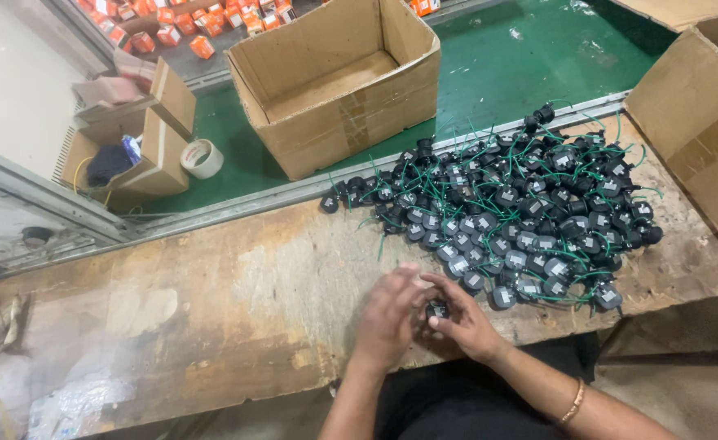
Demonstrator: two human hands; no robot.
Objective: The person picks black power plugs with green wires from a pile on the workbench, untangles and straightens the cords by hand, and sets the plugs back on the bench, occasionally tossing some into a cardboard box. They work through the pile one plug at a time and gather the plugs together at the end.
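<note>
Worn wooden tabletop (212, 310) carried a heap of black wired parts (522, 212) within reach; both hands, left hand (387, 314) and right hand (465, 322), cupped one black part (436, 310) between them.

The workbench (237, 301) was worn, rough wood, its surface patchy and matt. The heaped parts (506, 220) looked like matt black plastic with thin green wires. The open box (339, 122) was plain brown cardboard; the belt (530, 61) behind the workbench's far edge showed smooth, faintly glossy green.

2 hands (428, 314), 4 cardboard boxes (334, 81), 1 tape roll (202, 158), dozens of black parts w/ green wires (522, 220).
</note>
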